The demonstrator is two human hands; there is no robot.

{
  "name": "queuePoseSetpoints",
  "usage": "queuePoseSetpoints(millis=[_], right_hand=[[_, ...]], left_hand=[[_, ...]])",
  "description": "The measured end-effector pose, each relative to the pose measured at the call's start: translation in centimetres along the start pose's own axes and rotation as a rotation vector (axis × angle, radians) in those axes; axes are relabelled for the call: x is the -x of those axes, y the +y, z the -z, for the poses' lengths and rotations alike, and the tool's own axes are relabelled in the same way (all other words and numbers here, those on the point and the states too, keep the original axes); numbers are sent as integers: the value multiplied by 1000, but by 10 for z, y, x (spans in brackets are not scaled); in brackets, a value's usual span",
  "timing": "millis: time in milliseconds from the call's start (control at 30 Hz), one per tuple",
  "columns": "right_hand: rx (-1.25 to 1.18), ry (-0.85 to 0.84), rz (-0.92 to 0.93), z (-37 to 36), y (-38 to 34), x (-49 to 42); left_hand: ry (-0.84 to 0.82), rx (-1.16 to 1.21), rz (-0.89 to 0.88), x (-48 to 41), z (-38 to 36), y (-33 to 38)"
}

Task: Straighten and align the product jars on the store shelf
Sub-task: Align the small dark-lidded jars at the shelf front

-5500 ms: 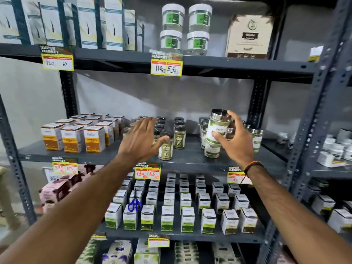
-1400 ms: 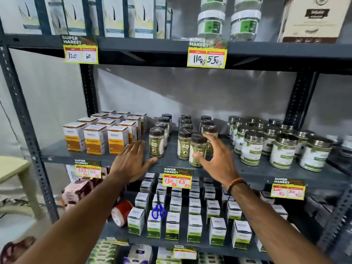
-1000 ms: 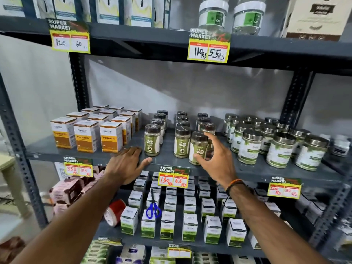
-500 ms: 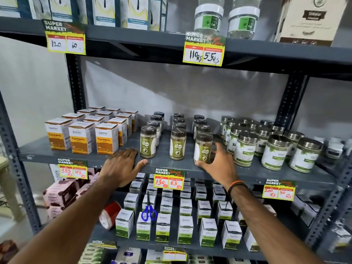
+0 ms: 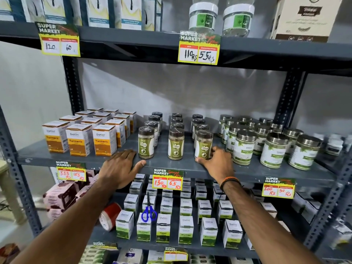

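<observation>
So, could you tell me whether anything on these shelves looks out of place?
Yes: blue-handled scissors and a red tape roll sit among the white boxes on the lower shelf. The front right jar, by the right hand, has its label turned sideways.

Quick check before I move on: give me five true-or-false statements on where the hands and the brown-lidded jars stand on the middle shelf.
1. The right hand is wrapped around the front jar of the right-hand row. True.
2. The left hand holds the front jar of the left row. False: it lies flat on the shelf edge, beside that jar, holding nothing.
3. The brown-lidded jars stand in three rows running front to back. True.
4. The front jar of the middle row lies on its side. False: it stands upright.
5. The turmeric boxes sit to the right of the steel-lidded jars. False: they sit at the left end of the shelf.
</observation>
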State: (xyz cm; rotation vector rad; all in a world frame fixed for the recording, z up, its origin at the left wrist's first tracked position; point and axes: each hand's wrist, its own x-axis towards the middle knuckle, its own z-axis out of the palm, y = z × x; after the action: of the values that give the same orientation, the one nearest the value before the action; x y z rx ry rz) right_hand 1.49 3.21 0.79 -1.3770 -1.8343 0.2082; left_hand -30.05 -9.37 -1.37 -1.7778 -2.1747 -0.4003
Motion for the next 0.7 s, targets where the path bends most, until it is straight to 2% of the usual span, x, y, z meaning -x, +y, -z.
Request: queuePoseSetpoints(millis=[700], right_hand=[[-5, -56, -73, 11, -5, 9]], left_hand=[[-15, 45, -4, 4, 4, 0]])
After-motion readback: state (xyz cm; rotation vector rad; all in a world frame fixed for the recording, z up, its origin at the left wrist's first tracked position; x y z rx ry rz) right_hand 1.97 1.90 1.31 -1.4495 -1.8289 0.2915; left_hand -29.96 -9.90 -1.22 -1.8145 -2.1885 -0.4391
